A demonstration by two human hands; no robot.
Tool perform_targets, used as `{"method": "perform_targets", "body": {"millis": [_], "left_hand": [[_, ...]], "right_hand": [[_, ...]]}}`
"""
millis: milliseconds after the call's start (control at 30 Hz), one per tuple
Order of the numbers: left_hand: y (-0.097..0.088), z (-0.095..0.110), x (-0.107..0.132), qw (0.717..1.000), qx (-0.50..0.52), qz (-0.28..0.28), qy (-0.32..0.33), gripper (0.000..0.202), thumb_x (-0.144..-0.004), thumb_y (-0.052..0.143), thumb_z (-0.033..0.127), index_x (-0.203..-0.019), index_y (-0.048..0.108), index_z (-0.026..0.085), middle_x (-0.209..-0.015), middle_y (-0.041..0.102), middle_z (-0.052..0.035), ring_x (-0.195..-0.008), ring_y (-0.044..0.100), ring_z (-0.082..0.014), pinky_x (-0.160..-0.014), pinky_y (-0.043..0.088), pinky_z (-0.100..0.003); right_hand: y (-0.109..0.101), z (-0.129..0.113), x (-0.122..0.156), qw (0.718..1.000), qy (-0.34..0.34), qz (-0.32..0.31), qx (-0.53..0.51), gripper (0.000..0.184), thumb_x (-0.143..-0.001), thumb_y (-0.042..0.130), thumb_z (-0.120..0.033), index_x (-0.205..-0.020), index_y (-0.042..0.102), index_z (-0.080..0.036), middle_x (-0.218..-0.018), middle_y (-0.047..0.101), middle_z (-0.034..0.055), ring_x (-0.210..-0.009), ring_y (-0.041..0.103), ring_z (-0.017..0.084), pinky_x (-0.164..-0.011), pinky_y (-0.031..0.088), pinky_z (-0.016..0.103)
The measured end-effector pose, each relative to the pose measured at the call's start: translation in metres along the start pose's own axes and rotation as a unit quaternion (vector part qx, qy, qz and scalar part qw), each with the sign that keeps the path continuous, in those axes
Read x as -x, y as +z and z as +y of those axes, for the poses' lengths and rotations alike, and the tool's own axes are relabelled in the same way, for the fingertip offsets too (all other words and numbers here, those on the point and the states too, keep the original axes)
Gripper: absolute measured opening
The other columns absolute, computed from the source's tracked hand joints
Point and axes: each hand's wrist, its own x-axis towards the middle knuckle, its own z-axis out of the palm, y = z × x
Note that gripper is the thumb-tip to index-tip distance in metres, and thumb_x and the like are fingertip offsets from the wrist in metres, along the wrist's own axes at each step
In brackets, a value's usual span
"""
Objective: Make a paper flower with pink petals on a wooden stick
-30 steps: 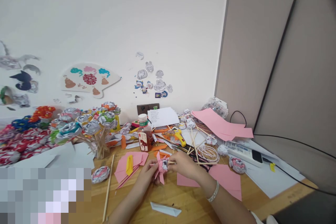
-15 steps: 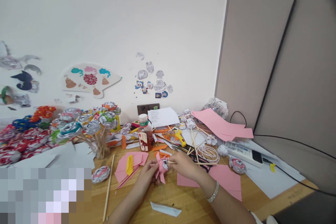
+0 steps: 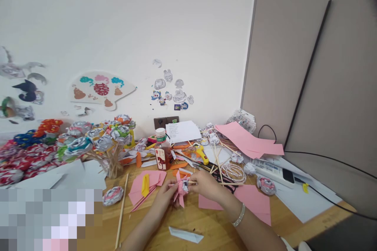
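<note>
Low over the middle of the wooden table, a pink and white paper flower (image 3: 182, 189) is held between my two hands. My left hand (image 3: 167, 193) has its fingers closed on the pink folded strips at the flower's left side. With my right hand (image 3: 204, 184) I pinch a thin wooden stick (image 3: 192, 182) close to the flower's white part; whether its tip goes into the flower is hidden. Below my hands lies a folded white paper strip (image 3: 186, 235). Pink paper sheets (image 3: 144, 186) with a yellow folded strip (image 3: 145, 185) on top lie left of my left hand.
A drink bottle (image 3: 163, 150) stands behind my hands, near a yellow glue gun (image 3: 202, 154). Paper flowers on sticks (image 3: 103, 141) stand at the left. One flower (image 3: 113, 195) lies beside a long stick (image 3: 121, 211). A power strip (image 3: 275, 173) and pink paper (image 3: 255, 204) lie right.
Both hands stay almost in place, still holding the flower and the stick. The flower has tilted very slightly; nothing else has visibly moved.
</note>
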Motion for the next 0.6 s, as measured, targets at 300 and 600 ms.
{"method": "perform_targets", "body": {"millis": [300,600], "left_hand": [[0.0011,-0.0012,-0.0010,1.000,0.000,-0.011,-0.007,0.037,-0.066,0.062,0.053,-0.076,0.053,0.019,-0.048,0.059,0.0034,-0.038,0.048,-0.0113,-0.041,0.032,-0.023],[0.0002,0.0015,0.0014,1.000,-0.014,-0.017,-0.010,0.035,-0.067,0.059,0.053,-0.076,0.053,0.020,-0.050,0.060,0.0026,-0.040,0.049,-0.0129,-0.044,0.034,-0.024]], "right_hand": [[0.0009,-0.0019,0.0012,1.000,-0.010,-0.003,-0.005,0.025,-0.067,0.068,-0.024,-0.052,0.050,-0.015,-0.050,0.030,-0.0081,-0.050,0.027,0.007,-0.047,0.016,0.020],[0.0007,0.0019,-0.0018,0.999,-0.024,-0.007,0.026,0.026,-0.068,0.066,-0.020,-0.049,0.050,-0.015,-0.048,0.032,-0.0074,-0.050,0.030,0.008,-0.049,0.018,0.020]]}}
